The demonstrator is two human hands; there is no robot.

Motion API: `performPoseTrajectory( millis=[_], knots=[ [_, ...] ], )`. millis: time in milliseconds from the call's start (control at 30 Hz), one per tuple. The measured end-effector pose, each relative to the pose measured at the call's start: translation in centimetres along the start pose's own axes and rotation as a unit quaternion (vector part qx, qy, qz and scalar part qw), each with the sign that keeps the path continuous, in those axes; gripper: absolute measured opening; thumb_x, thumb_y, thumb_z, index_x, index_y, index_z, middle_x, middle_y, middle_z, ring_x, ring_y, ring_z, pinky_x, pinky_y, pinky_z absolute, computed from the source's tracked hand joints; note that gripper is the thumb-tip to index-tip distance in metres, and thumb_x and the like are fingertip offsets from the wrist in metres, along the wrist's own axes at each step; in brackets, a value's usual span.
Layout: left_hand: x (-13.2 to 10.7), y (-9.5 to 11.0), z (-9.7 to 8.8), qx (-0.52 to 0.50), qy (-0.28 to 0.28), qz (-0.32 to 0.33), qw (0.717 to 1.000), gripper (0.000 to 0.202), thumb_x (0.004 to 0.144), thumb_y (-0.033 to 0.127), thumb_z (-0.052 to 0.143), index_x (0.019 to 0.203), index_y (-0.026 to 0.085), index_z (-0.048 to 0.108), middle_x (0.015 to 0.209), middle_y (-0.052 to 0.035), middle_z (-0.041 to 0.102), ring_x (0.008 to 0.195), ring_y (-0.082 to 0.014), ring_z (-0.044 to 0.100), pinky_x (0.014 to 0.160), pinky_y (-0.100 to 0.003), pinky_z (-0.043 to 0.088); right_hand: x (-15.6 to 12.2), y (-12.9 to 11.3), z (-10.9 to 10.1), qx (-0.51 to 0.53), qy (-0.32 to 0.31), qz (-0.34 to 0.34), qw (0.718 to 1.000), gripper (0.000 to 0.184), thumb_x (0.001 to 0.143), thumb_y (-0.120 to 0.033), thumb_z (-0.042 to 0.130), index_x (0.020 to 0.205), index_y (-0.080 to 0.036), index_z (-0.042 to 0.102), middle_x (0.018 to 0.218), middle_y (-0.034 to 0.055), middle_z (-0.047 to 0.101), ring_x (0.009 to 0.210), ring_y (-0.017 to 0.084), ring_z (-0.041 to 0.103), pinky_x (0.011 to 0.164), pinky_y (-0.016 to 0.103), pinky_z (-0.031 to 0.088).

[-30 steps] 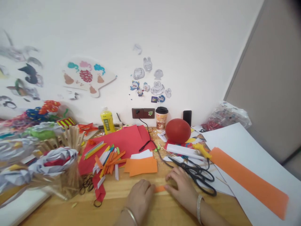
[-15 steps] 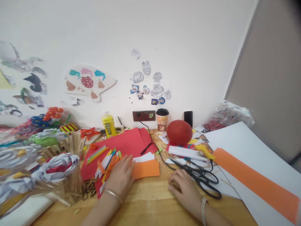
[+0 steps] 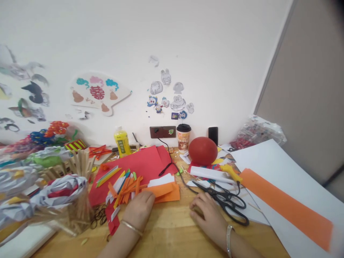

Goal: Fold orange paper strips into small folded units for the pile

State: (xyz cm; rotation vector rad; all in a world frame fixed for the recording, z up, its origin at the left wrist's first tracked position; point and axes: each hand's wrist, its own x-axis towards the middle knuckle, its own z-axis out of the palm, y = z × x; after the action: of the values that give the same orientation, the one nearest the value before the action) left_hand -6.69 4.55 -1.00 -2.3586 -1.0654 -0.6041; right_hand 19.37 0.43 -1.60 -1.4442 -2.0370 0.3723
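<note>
My left hand (image 3: 140,208) is closed at the left edge of a small stack of orange paper (image 3: 172,191), and one sheet looks slightly raised there. Its fingertips are partly hidden. White paper (image 3: 161,180) shows behind the orange pieces. Just left of this hand lies a heap of folded orange, white and yellow paper strips (image 3: 126,190). My right hand (image 3: 208,216) rests on the table with loosely bent fingers, thumb apart, holding nothing. Beside it, black-handled scissors (image 3: 228,199) lie with their blades pointing toward the back left.
Red paper sheets (image 3: 139,163) lie behind the strips. A black cable (image 3: 178,170) crosses the table. At the back stand a yellow bottle (image 3: 122,143), a lidded cup (image 3: 184,139) and a red balloon (image 3: 202,151). Right: a yellow glue gun (image 3: 231,173), an orange strip (image 3: 287,208) on white board (image 3: 282,168).
My left hand's fingers have drawn in from lying over the strips and closed at the orange paper's edge, lifting a sheet slightly. My right hand stays in place. The view shifts a little.
</note>
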Motion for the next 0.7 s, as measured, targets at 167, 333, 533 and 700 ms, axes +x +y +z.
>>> performPoseTrajectory(
  millis=[167,333,533,700],
  knots=[
    [0.4,3.5,-1.4,-0.028,0.014,0.051,0.998,0.023,0.084,0.005,0.038,0.075,0.016,0.056,0.071,-0.0048,0.062,0.066,-0.0177,0.057,0.062,-0.029,0.049,-0.1,-0.4,-1.5,-0.002,0.058,-0.124,0.991,0.024,0.084,-0.028,0.051,0.106,-0.018,0.052,0.109,0.0109,0.055,0.103,0.025,0.047,0.088,0.040,0.039],
    [-0.6,8.3,-1.7,-0.103,-0.004,0.080,0.991,0.022,0.083,0.004,0.040,0.070,0.018,0.052,0.067,-0.0011,0.059,0.059,-0.0165,0.055,0.055,-0.026,0.047,-0.5,-1.3,-2.5,-0.039,-0.085,-0.272,0.958,0.022,0.079,-0.037,0.061,0.092,-0.019,0.060,0.087,0.0051,0.063,0.080,0.019,0.053,0.073,0.032,0.040],
    [-1.2,9.4,-2.4,-0.101,-0.034,0.088,0.990,0.021,0.082,0.006,0.043,0.066,0.018,0.050,0.061,0.0005,0.057,0.052,-0.0149,0.053,0.049,-0.024,0.044,-0.7,-1.5,-2.4,-0.029,-0.194,-0.213,0.957,0.026,0.067,-0.038,0.073,0.084,-0.021,0.063,0.084,0.0013,0.061,0.080,0.017,0.053,0.070,0.027,0.038],
    [-1.2,10.7,-2.8,-0.102,0.048,0.097,0.989,0.020,0.083,0.006,0.041,0.075,0.017,0.057,0.074,-0.0029,0.064,0.074,-0.0169,0.060,0.069,-0.028,0.049,-0.8,-2.1,-2.1,-0.062,-0.192,-0.161,0.966,0.018,0.070,-0.028,0.070,0.083,-0.019,0.062,0.082,0.0014,0.058,0.080,0.017,0.050,0.069,0.026,0.036]
  ],
)
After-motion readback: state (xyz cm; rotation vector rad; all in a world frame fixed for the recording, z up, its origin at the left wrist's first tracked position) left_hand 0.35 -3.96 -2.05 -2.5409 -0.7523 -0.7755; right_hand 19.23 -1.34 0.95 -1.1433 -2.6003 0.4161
